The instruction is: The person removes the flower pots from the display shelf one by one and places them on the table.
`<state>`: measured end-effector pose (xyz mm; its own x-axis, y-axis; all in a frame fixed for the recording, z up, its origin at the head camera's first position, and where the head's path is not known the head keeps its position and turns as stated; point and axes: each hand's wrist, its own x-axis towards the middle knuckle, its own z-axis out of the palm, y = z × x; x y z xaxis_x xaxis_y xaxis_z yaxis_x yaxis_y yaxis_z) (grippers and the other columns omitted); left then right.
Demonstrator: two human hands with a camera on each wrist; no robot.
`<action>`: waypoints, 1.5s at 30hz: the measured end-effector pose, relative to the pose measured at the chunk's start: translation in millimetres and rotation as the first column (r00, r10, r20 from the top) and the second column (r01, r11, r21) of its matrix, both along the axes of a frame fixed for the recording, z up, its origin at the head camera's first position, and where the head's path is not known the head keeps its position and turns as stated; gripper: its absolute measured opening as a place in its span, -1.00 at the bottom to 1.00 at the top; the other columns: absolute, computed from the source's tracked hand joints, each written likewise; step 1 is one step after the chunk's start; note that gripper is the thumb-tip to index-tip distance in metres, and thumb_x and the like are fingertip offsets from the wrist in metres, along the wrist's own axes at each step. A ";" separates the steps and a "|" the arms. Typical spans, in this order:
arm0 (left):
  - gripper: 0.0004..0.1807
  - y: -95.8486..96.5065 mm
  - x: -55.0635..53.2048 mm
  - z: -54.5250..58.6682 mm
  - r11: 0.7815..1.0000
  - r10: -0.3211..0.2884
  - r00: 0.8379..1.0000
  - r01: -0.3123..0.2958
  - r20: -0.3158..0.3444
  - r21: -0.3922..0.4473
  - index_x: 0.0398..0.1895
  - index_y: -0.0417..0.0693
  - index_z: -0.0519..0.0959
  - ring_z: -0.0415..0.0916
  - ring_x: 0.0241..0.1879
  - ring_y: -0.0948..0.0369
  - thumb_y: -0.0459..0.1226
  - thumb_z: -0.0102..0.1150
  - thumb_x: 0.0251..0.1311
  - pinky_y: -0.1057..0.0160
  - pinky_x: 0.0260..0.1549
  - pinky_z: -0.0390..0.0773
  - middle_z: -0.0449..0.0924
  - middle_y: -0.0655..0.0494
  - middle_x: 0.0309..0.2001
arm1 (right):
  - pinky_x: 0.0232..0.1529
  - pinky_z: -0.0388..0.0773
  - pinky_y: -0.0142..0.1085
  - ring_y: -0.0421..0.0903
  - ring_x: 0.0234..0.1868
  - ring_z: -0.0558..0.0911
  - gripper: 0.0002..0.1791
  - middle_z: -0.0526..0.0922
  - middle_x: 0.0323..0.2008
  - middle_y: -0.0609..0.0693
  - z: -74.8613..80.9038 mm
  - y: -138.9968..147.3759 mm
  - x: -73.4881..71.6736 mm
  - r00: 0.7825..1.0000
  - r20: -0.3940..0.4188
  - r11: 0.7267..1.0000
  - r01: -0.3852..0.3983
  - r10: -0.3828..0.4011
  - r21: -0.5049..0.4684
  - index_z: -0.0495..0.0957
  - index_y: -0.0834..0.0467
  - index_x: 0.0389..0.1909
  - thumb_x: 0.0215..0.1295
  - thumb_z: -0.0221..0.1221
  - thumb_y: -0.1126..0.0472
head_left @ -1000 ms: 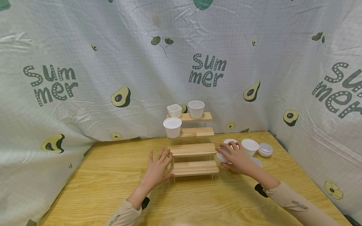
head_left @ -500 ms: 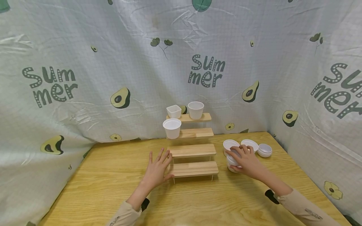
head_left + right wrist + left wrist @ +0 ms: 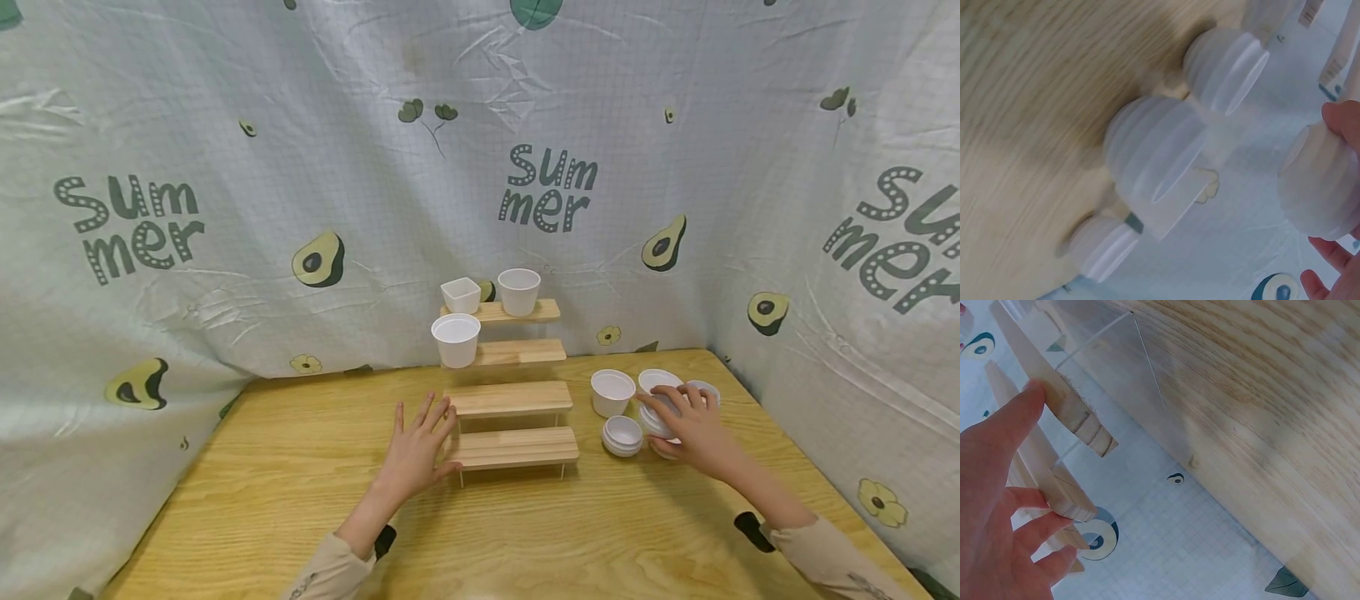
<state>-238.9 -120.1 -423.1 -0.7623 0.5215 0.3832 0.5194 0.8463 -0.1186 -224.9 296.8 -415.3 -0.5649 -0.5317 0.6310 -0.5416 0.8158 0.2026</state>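
Observation:
My right hand (image 3: 693, 429) holds a round, ribbed white flowerpot (image 3: 1319, 181) above the table, right of the tiered wooden shelf (image 3: 513, 398). Thumb and fingertips pinch its sides. A larger ribbed pot (image 3: 1154, 147) stands below, mostly hidden by this hand in the head view. Left of it sits a small ribbed pot (image 3: 622, 436). My left hand (image 3: 420, 442) rests spread at the shelf's left end. In the left wrist view its thumb touches the end of one plank (image 3: 1063, 394), and fingertips touch another plank (image 3: 1063, 487).
A square white pot (image 3: 461, 296) and a round one (image 3: 519, 292) stand on the top tier, another round pot (image 3: 456, 340) on the tier below. Behind my right hand are two smooth pots, one nearer (image 3: 612, 393) and one farther right (image 3: 660, 381), and a small ribbed one (image 3: 705, 390).
My right hand has moved right with the ribbed flowerpot, away from the shelf and over the other pots. The small ribbed pot near the shelf is now uncovered. My left hand stays put.

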 end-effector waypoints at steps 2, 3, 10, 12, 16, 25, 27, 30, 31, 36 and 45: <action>-0.14 -0.2 0.3 0.5 1.000 -0.002 1.000 0.002 -0.003 0.002 0.21 -0.04 0.29 0.08 0.32 -0.01 0.21 0.17 -0.17 -0.32 0.13 0.06 0.24 0.01 0.27 | -0.27 0.14 0.10 0.14 -0.23 0.32 -0.28 0.42 -0.14 0.14 -1.9 5.4 0.0 1.000 -0.015 1.000 0.010 -0.010 -0.006 0.44 0.12 -0.02 0.21 -0.40 -0.33; -0.14 -0.3 0.3 0.8 1.000 -0.003 1.000 0.003 -0.005 0.003 0.21 -0.04 0.29 0.09 0.32 -0.01 0.21 0.17 -0.17 -0.32 0.13 0.06 0.24 0.00 0.27 | -0.27 0.14 0.11 0.15 -0.22 0.31 -0.28 0.42 -0.14 0.14 -2.6 8.3 0.1 1.000 -0.017 1.000 0.015 -0.015 -0.009 0.44 0.12 -0.03 0.21 -0.38 -0.33; -0.14 -0.6 -0.5 0.8 1.000 -0.007 1.000 0.007 -0.006 0.008 0.21 -0.05 0.29 0.09 0.32 -0.02 0.20 0.18 -0.16 -0.32 0.13 0.06 0.25 0.00 0.27 | -0.32 0.13 0.06 0.16 -0.21 0.32 -0.24 0.42 -0.14 0.16 -5.0 26.0 2.1 0.998 -0.013 0.998 0.058 -0.058 -0.036 0.44 0.15 -0.06 0.20 -0.43 -0.35; -0.14 -0.6 -0.3 0.6 1.000 -0.006 1.000 0.006 -0.004 0.003 0.21 -0.05 0.29 0.09 0.32 -0.02 0.20 0.18 -0.16 -0.32 0.13 0.07 0.24 0.00 0.27 | -0.34 0.11 0.04 0.15 -0.23 0.31 -0.24 0.41 -0.14 0.17 -5.7 31.7 2.5 0.998 -0.012 0.997 0.062 -0.063 -0.051 0.44 0.16 -0.07 0.20 -0.42 -0.36; -0.14 -0.4 -0.6 -0.2 1.000 -0.007 1.000 0.007 0.000 0.000 0.21 -0.06 0.29 0.09 0.31 -0.03 0.19 0.18 -0.16 -0.33 0.13 0.07 0.24 -0.01 0.27 | -0.35 0.09 0.04 0.15 -0.24 0.30 -0.24 0.41 -0.12 0.16 -8.0 43.8 2.8 0.997 0.003 0.995 0.073 -0.073 -0.075 0.43 0.15 -0.07 0.18 -0.40 -0.38; -0.14 -0.2 1.0 1.2 1.000 -0.011 1.000 0.011 0.001 0.008 0.20 -0.07 0.29 0.09 0.32 -0.03 0.18 0.20 -0.17 -0.33 0.13 0.06 0.24 -0.01 0.27 | -0.39 0.15 0.03 0.14 -0.24 0.32 -0.23 0.43 -0.15 0.15 -19.9 66.9 1.6 0.992 0.009 0.990 0.126 -0.125 -0.057 0.44 0.14 -0.07 0.16 -0.36 -0.41; -0.14 -0.5 1.4 1.6 1.000 -0.011 1.000 0.011 -0.004 0.007 0.20 -0.07 0.30 0.10 0.31 -0.03 0.18 0.20 -0.17 -0.33 0.13 0.06 0.25 -0.01 0.27 | -0.40 0.15 0.02 0.13 -0.24 0.32 -0.25 0.43 -0.15 0.14 -22.8 70.5 0.3 0.990 0.018 0.989 0.142 -0.141 -0.045 0.44 0.13 -0.07 0.16 -0.33 -0.40; -0.14 -0.2 1.8 1.3 1.000 -0.009 1.000 0.009 -0.013 0.005 0.20 -0.07 0.30 0.11 0.31 -0.03 0.19 0.20 -0.17 -0.32 0.12 0.07 0.25 -0.01 0.27 | -0.42 0.15 -0.01 0.13 -0.25 0.32 -0.24 0.44 -0.17 0.14 -26.2 74.5 -1.3 0.988 0.025 0.988 0.151 -0.150 -0.032 0.44 0.13 -0.09 0.15 -0.35 -0.41; -0.14 -0.3 1.8 1.6 1.000 -0.009 1.000 0.009 -0.018 0.003 0.19 -0.07 0.31 0.12 0.30 -0.03 0.19 0.20 -0.17 -0.32 0.12 0.08 0.25 -0.01 0.26 | -0.43 0.15 -0.01 0.13 -0.26 0.33 -0.24 0.44 -0.17 0.14 -27.3 75.2 -1.9 0.988 0.024 0.988 0.152 -0.151 -0.028 0.45 0.13 -0.09 0.15 -0.36 -0.41; -0.14 -0.6 1.9 2.4 1.000 -0.012 1.000 0.012 -0.019 0.003 0.19 -0.07 0.31 0.12 0.30 -0.04 0.19 0.20 -0.18 -0.33 0.12 0.08 0.26 -0.01 0.26 | -0.42 0.18 -0.02 0.13 -0.29 0.35 -0.38 0.45 -0.18 0.14 -32.5 76.7 -4.1 0.978 0.057 0.979 0.202 -0.203 0.021 0.42 0.14 -0.08 0.07 0.06 -0.30; -0.16 -0.2 2.1 2.0 1.000 -0.011 1.000 0.011 -0.014 0.003 0.19 -0.09 0.31 0.12 0.30 -0.05 0.16 0.21 -0.16 -0.32 0.12 0.09 0.26 -0.03 0.25 | -0.33 0.16 0.04 0.17 -0.21 0.37 -0.39 0.45 -0.19 0.17 -41.0 74.9 -7.7 0.932 0.187 0.950 0.302 -0.312 0.079 0.42 0.21 -0.12 -0.27 0.37 0.10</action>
